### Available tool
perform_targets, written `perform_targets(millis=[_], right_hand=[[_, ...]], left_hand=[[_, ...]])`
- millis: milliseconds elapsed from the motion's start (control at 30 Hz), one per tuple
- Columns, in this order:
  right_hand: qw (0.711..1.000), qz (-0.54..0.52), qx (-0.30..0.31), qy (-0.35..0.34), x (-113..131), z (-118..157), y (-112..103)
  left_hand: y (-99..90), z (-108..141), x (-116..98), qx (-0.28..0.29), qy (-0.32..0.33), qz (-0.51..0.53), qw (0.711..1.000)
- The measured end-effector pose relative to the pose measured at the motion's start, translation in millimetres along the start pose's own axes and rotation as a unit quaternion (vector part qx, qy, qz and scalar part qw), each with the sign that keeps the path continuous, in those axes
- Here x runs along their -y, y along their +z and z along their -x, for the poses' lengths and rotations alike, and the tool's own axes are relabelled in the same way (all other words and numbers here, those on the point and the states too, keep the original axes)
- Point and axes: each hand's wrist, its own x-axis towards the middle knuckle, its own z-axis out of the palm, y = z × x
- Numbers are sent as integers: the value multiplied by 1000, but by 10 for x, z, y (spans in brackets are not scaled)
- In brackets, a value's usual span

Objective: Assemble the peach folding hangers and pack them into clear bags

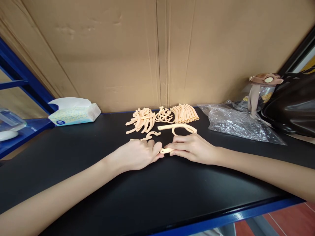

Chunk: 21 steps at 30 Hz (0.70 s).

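Note:
My right hand (194,149) is closed round a cream plastic strip (166,150), whose end with a small hole sticks out towards the left. My left hand (139,154) pinches at that end with thumb and forefinger; a small cream bit shows at the fingertips, mostly hidden. Just beyond the left knuckles is a wavy cream hook-shaped piece (154,133); I cannot tell whether it touches the hand. Behind my right hand lie a long curved cream piece (169,126) with a hole at its end and a thin looped part (174,131).
At the back are piles of curved cream arms (145,119), small hooks (164,114) and neatly lined-up arms (185,113). A tissue pack (73,113) stands left. On the right are a clear plastic bag (236,123), a drinking bottle (264,91) and a dark bag (292,105).

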Motion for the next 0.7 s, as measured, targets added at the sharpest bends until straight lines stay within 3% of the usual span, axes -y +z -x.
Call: perform_targets(millis=[300,700], right_hand=[[999,-46,10,19,-4,-4,-9],[999,-49,-4,20,10,-3,-1]], left_hand=[[-10,3,3,-20,8,-43,999],[-64,6,7,-29,11,-1,1000]])
